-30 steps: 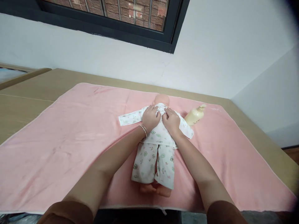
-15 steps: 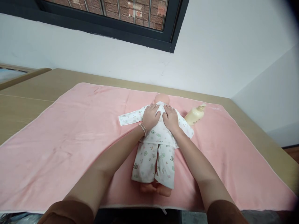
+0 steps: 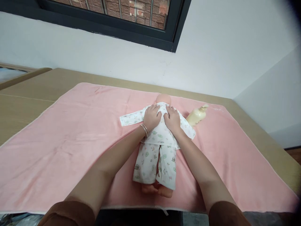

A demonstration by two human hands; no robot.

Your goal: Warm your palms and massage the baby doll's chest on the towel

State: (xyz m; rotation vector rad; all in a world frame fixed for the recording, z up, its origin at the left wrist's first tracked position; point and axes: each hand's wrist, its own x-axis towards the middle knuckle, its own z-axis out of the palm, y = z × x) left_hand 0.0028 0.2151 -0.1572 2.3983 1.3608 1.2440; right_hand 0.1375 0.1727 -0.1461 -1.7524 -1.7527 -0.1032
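A baby doll [image 3: 158, 147] in white printed pyjamas lies on a pink towel [image 3: 70, 131], head away from me, bare feet toward me. My left hand [image 3: 152, 117], with bangles on the wrist, rests flat on the doll's upper body on the left, fingers stretched out. My right hand [image 3: 172, 118] lies flat beside it on the right side of the top, fingers spread toward the collar. Both palms press on the cloth and neither grips anything. The doll's head [image 3: 164, 98] shows just beyond my fingertips.
A cream-coloured bottle [image 3: 197, 115] lies on the towel just right of the doll. The towel covers a light wooden table [image 3: 28, 94] set against a white wall, with a dark-framed window above. The table's near edge runs under my forearms.
My fingers went from bunched at the doll's collar to lying flat on its upper body. The doll and the bottle have stayed where they were.
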